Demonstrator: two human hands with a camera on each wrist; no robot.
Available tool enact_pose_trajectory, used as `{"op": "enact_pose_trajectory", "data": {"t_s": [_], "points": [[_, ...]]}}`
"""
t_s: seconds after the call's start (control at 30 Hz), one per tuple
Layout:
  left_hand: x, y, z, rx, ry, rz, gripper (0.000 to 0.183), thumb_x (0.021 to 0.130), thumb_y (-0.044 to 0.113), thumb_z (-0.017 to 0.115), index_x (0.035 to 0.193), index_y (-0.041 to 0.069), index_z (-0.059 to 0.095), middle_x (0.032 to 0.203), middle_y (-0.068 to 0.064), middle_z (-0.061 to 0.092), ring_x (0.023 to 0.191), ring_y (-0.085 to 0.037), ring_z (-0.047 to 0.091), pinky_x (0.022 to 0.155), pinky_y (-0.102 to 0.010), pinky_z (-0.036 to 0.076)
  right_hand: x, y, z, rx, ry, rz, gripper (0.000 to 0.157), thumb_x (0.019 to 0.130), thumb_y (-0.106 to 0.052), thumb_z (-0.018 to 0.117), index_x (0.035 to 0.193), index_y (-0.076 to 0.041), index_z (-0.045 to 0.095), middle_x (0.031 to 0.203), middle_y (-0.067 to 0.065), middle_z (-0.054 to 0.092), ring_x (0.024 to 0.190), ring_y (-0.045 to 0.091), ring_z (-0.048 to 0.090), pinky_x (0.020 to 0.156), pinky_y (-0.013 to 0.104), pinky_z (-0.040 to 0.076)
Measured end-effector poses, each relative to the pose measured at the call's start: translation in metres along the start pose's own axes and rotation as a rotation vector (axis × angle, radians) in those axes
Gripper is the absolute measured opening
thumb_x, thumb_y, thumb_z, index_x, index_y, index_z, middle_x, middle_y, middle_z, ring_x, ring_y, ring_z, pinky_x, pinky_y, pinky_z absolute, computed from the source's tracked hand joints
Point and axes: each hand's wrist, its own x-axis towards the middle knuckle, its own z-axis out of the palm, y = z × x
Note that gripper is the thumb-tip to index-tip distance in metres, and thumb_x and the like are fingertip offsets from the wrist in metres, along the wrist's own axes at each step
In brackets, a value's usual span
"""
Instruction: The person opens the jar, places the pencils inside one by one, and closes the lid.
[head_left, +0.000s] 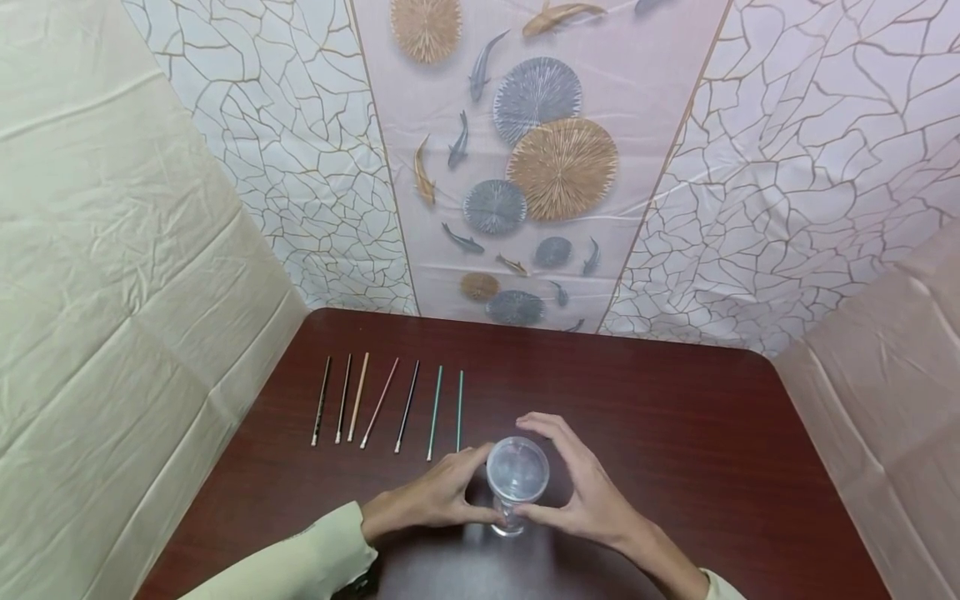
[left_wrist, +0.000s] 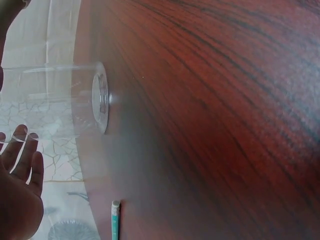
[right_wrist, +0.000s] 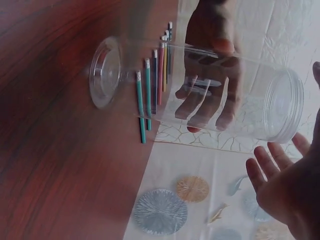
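Observation:
A clear, see-through jar point(head_left: 517, 471) with a round rimmed top is upright between my hands near the front of the table. Its flared base point(right_wrist: 105, 72) is close to the tabletop; whether it touches, I cannot tell. My left hand point(head_left: 446, 492) holds the jar from the left, its thumb and fingers curved about the side, and shows through the clear wall in the right wrist view. On the other side, my right hand point(head_left: 588, 492) is spread around the jar, its loose fingers point(right_wrist: 267, 162) near the rimmed end.
Several pencils point(head_left: 407, 407) lie in a row on the left of the dark red-brown table point(head_left: 637, 400), white-tipped ends toward me. The closest teal pencil point(head_left: 460, 408) lies just beyond my left hand. Patterned cloth point(head_left: 300, 167) hangs behind the table, with plain cloth at both sides.

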Motion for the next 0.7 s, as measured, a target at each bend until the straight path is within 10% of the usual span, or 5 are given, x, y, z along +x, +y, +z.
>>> {"op": "enact_pose_trajectory", "data": {"t_s": [0.7], "points": [[0.000, 0.002, 0.000, -0.034, -0.021, -0.036, 0.093, 0.084, 0.036, 0.092, 0.158, 0.012, 0.041, 0.137, -0.002, 0.067, 0.125, -0.016, 0.063, 0.106, -0.035, 0.051, 0.002, -0.011, 0.001, -0.164, -0.078, -0.045, 0.072, 0.075, -0.019, 0.082, 0.142, -0.009, 0.059, 0.151, 0.006, 0.054, 0.133, 0.026, 0.055, 0.109, 0.040, 0.044]]}}
